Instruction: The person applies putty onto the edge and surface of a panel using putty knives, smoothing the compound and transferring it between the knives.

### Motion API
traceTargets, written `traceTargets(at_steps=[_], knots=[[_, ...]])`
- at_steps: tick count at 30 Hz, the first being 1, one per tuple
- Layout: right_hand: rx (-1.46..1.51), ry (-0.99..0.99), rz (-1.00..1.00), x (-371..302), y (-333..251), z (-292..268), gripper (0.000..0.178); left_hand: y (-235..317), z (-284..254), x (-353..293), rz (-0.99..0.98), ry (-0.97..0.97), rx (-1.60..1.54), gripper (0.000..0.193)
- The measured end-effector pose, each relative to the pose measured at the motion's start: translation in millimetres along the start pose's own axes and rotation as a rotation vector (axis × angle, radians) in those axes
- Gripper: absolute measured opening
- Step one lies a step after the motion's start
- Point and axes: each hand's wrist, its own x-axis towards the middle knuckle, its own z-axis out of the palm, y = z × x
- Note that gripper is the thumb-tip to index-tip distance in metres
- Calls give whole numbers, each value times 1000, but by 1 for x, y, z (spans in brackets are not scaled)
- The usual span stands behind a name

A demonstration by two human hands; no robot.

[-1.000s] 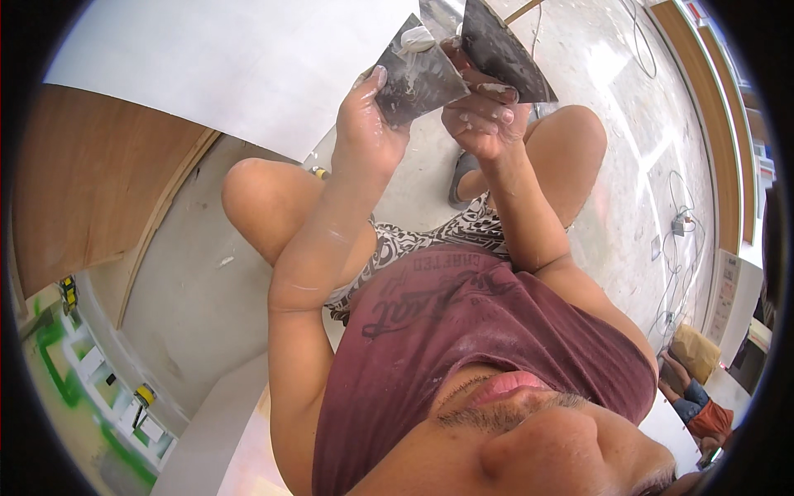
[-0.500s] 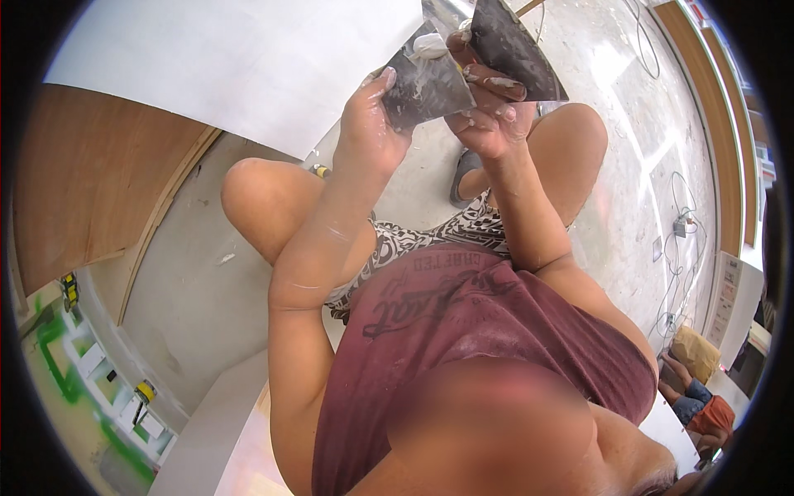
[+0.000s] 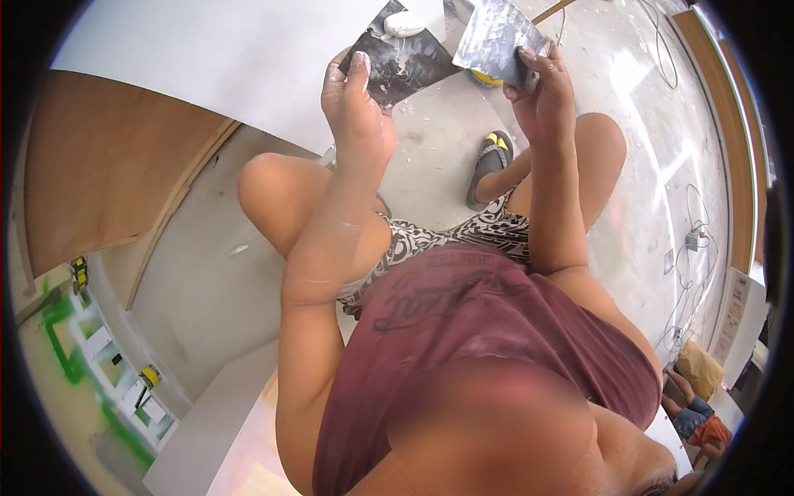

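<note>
White filler sits on the dark plate [image 3: 397, 58] gripped in my left hand [image 3: 357, 107]; my right hand [image 3: 542, 91] clasps the steel trowel [image 3: 496, 37]. I judge a shallow blade angle scrapes cleanest.

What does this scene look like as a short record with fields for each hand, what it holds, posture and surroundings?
left hand: left hand grips a dark flat plate with a lump of white putty on it
right hand: right hand holds a metal scraper blade, smeared white
blades: apart, not touching
posture: squatting, knees bent, sandal on concrete floor
surroundings: white board, wooden panel, cables on the floor
</note>
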Motion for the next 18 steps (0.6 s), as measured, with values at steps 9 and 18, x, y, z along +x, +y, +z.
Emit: traceTargets(at_steps=[9,18], knots=[[-434,20,8,-6,12,12,46,-17,-1,-4,134,-31,282,24],[-403,45,122,0,32,-1,44,-17,-4,-19,239,-195,992,32]])
